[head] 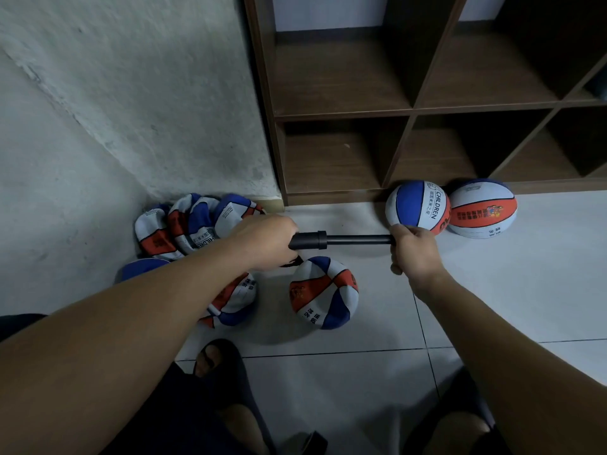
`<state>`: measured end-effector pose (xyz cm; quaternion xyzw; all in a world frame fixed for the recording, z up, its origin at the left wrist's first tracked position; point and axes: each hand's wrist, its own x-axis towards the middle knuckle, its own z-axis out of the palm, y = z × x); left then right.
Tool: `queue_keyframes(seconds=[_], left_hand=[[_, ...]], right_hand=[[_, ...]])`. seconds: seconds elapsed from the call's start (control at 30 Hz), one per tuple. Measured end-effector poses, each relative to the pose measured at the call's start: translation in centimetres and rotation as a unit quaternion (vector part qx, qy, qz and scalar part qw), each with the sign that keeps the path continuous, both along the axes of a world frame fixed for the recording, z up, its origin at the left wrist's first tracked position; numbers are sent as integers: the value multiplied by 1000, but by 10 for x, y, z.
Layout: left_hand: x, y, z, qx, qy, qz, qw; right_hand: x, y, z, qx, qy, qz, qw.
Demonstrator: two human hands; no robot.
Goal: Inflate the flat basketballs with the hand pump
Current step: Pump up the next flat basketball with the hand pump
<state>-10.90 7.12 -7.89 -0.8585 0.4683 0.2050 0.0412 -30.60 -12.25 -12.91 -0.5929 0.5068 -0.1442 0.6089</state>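
Sandalled feet (216,359) are showing at the bottom of the frame, planted on the tiled floor (345,389), and above them both forearms are reaching toward the middle. Near centre, the left hand (266,244) is wrapping around the barrel of the hand pump (315,240), while the right hand (415,254) is gripping the handle end with the rod drawn out between them. Just below, a half-flat basketball (323,292) is lying loose on the floor; a dark hose seems to be hanging under the left hand, though whether it is reaching the valve cannot be told. If the ball is rolling unsteadied during strokes, the needle could be bending or slipping out. Left of centre, the limp balls (193,224) are waiting piled against the wall; to the right, two full balls (417,208) are sitting by the shelf (341,113).
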Motion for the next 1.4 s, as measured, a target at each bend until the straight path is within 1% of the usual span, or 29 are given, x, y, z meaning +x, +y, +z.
queue_keyframes(seconds=[0.07, 0.17, 0.3, 0.4, 0.5, 0.63, 0.9, 0.97, 1.1, 1.2, 1.27, 1.4], left_hand=[[-3, -1, -1, 10, 0, -10, 1000], [-8, -4, -1, 13, -5, -23, 1000], [-17, -8, -2, 23, -6, -22, 999], [-22, -12, 0, 23, -16, -36, 999], [-27, -13, 1, 19, -4, -41, 999], [-31, -13, 0, 12, -1, -41, 999], [-26, -13, 1, -16, 19, -19, 1000], [-17, -11, 2, -15, 17, -6, 1000], [-2, -3, 1, 4, 0, 6, 1000], [-2, -4, -1, 3, 7, -3, 1000], [-3, -6, 0, 0, 5, -9, 1000], [-11, -10, 0, -2, 10, -5, 1000]], right_hand=[[-4, 0, -5, 22, -3, -9, 1000], [2, 15, -6, 3, 23, -25, 999], [16, 45, 0, -29, 29, 9, 999], [25, 62, 2, -27, 38, 30, 998], [32, 71, -1, -27, 37, 49, 998], [35, 73, -3, -34, 55, 71, 995], [33, 56, 5, -45, 55, 98, 993], [28, 38, 7, -32, 56, 81, 995], [13, -1, 8, 7, 59, -1, 998], [9, -8, 3, 25, 51, -38, 998], [13, 0, 4, 11, 49, -38, 998], [22, 28, 8, -55, 50, -9, 997]])
